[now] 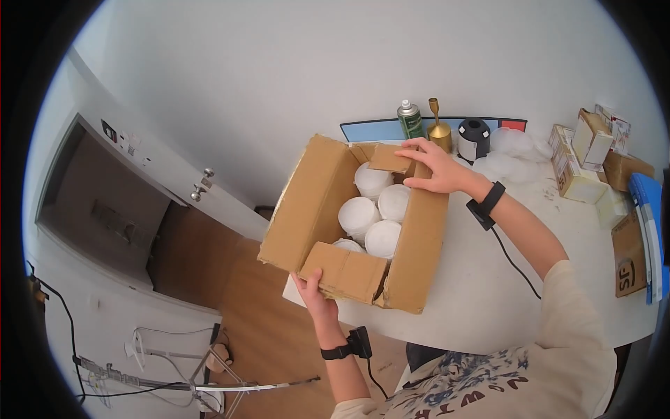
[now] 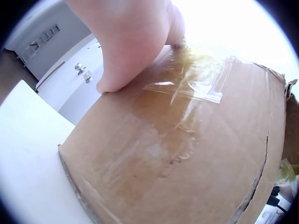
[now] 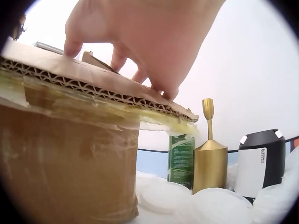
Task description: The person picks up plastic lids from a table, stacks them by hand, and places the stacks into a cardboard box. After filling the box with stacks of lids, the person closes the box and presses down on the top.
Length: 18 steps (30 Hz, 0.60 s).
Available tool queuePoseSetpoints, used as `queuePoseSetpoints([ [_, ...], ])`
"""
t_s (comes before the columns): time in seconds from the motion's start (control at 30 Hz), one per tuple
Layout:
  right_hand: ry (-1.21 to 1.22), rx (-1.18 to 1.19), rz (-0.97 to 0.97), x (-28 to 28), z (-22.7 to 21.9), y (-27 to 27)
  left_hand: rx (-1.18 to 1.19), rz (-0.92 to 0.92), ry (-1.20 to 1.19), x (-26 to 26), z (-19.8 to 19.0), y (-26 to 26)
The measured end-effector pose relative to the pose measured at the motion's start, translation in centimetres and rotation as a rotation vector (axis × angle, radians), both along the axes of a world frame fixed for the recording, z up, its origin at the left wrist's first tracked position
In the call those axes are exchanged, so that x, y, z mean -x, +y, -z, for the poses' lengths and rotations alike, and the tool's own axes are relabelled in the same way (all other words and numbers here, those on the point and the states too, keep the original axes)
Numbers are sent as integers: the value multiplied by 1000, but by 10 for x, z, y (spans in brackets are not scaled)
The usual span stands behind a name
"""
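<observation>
An uncovered cardboard box (image 1: 328, 188) with its flaps folded out stands tilted at the left part of the white table, holding several round white tubs (image 1: 359, 216). My left hand (image 1: 318, 302) grips the near end of the box, thumb on the near flap (image 1: 345, 271); in the left wrist view the hand (image 2: 135, 42) lies against the taped cardboard (image 2: 140, 135). At the far end my right hand (image 1: 441, 167) holds the box's edge and small flap (image 1: 391, 159). The right wrist view shows that hand (image 3: 140, 42) with its fingers over the cardboard edge (image 3: 93, 84).
Behind the box on the white table (image 1: 481, 279) stand a green spray can (image 1: 410, 120), a gold holder (image 1: 440, 133) and a black-and-white container (image 1: 474, 141). Clear plastic lids (image 1: 509, 164) lie beside them. Small boxes (image 1: 579, 167) and blue folders (image 1: 649, 223) are at the right.
</observation>
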State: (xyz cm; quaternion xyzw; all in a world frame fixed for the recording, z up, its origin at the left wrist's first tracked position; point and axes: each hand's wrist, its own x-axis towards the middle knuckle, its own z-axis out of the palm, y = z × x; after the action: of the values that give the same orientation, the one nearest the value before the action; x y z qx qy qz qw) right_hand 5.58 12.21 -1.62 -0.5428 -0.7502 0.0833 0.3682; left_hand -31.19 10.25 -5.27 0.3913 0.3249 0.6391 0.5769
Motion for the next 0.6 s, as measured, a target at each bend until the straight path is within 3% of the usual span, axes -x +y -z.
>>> queuePoseSetpoints([
  [0.13, -98, -36, -72, -18, 1, -6, -4, -12, -5, -4, -4, -2],
  [0.2, -326, -52, -128, -22, -16, -19, -7, -18, -9, -5, -4, -2],
  [0.4, -680, -91, -276, -23, -41, -20, -38, -98, 8, -9, -1, 0],
  [0.6, -720, -93, -391, -14, -38, -16, -143, -41, 32, 9, 28, 13],
])
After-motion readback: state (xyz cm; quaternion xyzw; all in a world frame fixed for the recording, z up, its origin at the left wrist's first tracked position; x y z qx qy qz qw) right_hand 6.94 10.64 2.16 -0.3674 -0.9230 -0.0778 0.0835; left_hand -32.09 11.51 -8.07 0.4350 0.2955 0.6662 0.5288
